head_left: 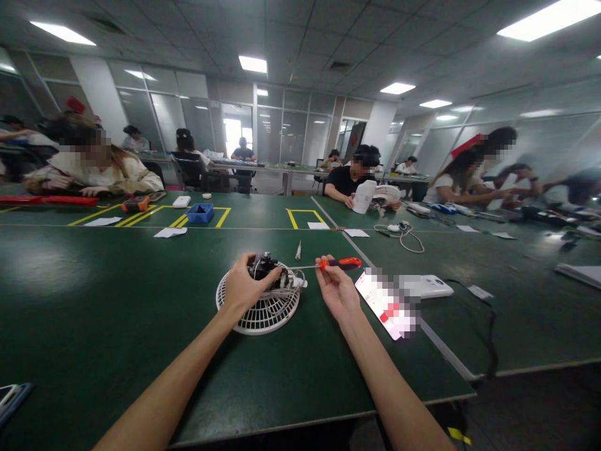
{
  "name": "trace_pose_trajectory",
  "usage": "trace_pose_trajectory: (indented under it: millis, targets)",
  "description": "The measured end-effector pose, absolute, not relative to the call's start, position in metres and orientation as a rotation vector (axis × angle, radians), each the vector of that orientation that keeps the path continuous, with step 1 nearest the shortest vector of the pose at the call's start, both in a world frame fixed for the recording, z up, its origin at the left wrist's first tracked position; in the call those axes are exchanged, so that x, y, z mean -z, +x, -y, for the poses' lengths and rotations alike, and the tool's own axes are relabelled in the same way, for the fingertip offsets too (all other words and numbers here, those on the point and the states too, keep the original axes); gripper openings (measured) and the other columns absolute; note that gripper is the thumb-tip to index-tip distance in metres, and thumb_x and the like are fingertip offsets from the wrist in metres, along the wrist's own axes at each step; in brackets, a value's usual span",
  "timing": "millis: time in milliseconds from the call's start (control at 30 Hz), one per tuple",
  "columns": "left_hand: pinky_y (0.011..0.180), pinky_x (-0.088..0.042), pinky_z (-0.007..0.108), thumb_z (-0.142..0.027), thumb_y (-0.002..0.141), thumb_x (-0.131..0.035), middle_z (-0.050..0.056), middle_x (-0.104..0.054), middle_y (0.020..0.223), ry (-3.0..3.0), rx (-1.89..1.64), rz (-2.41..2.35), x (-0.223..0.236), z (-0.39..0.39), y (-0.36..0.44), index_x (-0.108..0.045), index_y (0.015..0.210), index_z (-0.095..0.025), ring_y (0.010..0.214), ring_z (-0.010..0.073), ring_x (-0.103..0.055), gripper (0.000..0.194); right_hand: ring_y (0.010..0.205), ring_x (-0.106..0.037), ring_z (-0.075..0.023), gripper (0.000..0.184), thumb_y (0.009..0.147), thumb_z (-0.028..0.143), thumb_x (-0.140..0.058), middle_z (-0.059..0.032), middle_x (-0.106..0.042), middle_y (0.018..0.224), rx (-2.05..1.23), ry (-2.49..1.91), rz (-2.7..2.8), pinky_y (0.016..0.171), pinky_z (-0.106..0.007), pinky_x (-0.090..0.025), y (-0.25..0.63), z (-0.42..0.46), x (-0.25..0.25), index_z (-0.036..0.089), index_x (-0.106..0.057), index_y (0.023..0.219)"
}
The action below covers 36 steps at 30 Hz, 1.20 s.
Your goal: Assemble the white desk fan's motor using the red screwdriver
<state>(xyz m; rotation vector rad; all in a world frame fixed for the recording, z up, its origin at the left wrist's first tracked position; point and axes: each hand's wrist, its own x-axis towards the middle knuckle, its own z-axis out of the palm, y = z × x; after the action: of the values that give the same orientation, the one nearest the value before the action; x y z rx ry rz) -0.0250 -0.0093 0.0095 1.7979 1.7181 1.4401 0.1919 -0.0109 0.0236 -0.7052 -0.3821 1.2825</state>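
The left hand (245, 287) hides part of the motor assembly (265, 267), where the tip of the screwdriver (346, 264) is lost. Toward the near edge of the worktop (107, 326), a blue-edged device (17, 401) is cut off at left.

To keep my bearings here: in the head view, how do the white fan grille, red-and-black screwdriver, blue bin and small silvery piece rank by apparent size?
White fan grille
Red-and-black screwdriver and blue bin: unranked; the screwdriver looks longer but slimmer, the bin sits farther away
Small silvery piece
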Motion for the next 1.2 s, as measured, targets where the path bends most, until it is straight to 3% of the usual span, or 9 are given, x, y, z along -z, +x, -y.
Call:
trace_pose_trajectory:
  millis: [133, 300, 433, 600, 733, 933, 1067, 1200]
  targets:
    - [0.096, -0.053, 0.048, -0.067, 0.071, -0.076, 0.014, -0.072, 0.114, 1.813, -1.445, -1.713, -0.0102, 0.0098, -0.0247, -0.065, 0.116, -0.020, 0.104, 0.0301, -0.068, 0.066, 0.073, -0.074, -0.0140, 0.022, 0.070, 0.013, -0.086, 0.0009, -0.074, 0.074, -1.278, -0.776, 0.333, 0.075, -0.025, -0.064, 0.1875, 0.0126, -0.0223, 0.021, -0.067, 0.078]
    - [0.096, -0.054, 0.049, -0.067, 0.071, -0.076, 0.014, -0.072, 0.113, 1.792, -1.443, -1.697, -0.0133, 0.0125, -0.0246, -0.064, 0.116, -0.020, 0.105, 0.0307, -0.068, 0.067, 0.058, -0.067, -0.0113, 0.028, 0.065, 0.019, -0.093, 0.0024, -0.071, 0.068, -1.270, -0.859, 0.430, 0.055, -0.020, -0.059, 0.1911, 0.0140, -0.0217, 0.019, -0.068, 0.078]
    - [0.097, -0.053, 0.050, -0.067, 0.072, -0.075, 0.015, -0.071, 0.115, 1.784, -1.423, -1.694, -0.0151, 0.0138, -0.0245, -0.063, 0.118, -0.019, 0.106, 0.0315, -0.068, 0.067, 0.063, -0.071, -0.0120, 0.029, 0.062, 0.012, -0.094, -0.0003, -0.075, 0.071, -1.271, -0.828, 0.453, 0.061, -0.019, -0.060, 0.1957, 0.0134, -0.0227, 0.017, -0.069, 0.076]
    - [0.098, -0.052, 0.050, -0.067, 0.073, -0.074, 0.014, -0.071, 0.115, 1.815, -1.436, -1.696, -0.0120, 0.0118, -0.0252, -0.063, 0.117, -0.020, 0.107, 0.0311, -0.068, 0.066, 0.073, -0.076, -0.0148, 0.022, 0.068, 0.002, -0.082, -0.0026, -0.077, 0.076, -1.298, -0.764, 0.389, 0.074, -0.023, -0.063, 0.1956, 0.0097, -0.0206, 0.018, -0.069, 0.076]
    - [0.096, -0.053, 0.049, -0.070, 0.073, -0.073, 0.014, -0.071, 0.114, 1.836, -1.437, -1.699, -0.0108, 0.0109, -0.0253, -0.063, 0.117, -0.020, 0.105, 0.0312, -0.068, 0.067, 0.079, -0.077, -0.0172, 0.023, 0.068, 0.003, -0.080, -0.0023, -0.078, 0.078, -1.316, -0.765, 0.370, 0.080, -0.027, -0.065, 0.1936, 0.0088, -0.0187, 0.019, -0.067, 0.077]
    - [0.095, -0.054, 0.050, -0.071, 0.074, -0.072, 0.014, -0.071, 0.115, 1.873, -1.413, -1.722, -0.0122, 0.0123, -0.0246, -0.063, 0.117, -0.020, 0.105, 0.0313, -0.068, 0.068, 0.064, -0.071, -0.0131, 0.023, 0.070, 0.020, -0.089, 0.0006, -0.074, 0.071, -1.272, -0.844, 0.366, 0.066, -0.024, -0.064, 0.1893, 0.0112, -0.0158, 0.020, -0.067, 0.076]
    - [0.096, -0.054, 0.050, -0.070, 0.072, -0.074, 0.014, -0.071, 0.114, 1.883, -1.433, -1.715, -0.0113, 0.0119, -0.0249, -0.063, 0.118, -0.020, 0.105, 0.0313, -0.068, 0.069, 0.055, -0.065, -0.0105, 0.029, 0.064, 0.019, -0.094, 0.0019, -0.071, 0.065, -1.277, -0.897, 0.370, 0.055, -0.019, -0.058, 0.1906, 0.0099, -0.0146, 0.020, -0.067, 0.075]
    - [0.096, -0.054, 0.050, -0.070, 0.071, -0.075, 0.014, -0.071, 0.113, 1.879, -1.436, -1.722, -0.0100, 0.0111, -0.0255, -0.062, 0.118, -0.020, 0.105, 0.0316, -0.068, 0.070, 0.061, -0.069, -0.0106, 0.028, 0.064, 0.013, -0.093, 0.0002, -0.074, 0.070, -1.257, -0.855, 0.381, 0.059, -0.018, -0.057, 0.1923, 0.0095, -0.0162, 0.018, -0.068, 0.074]
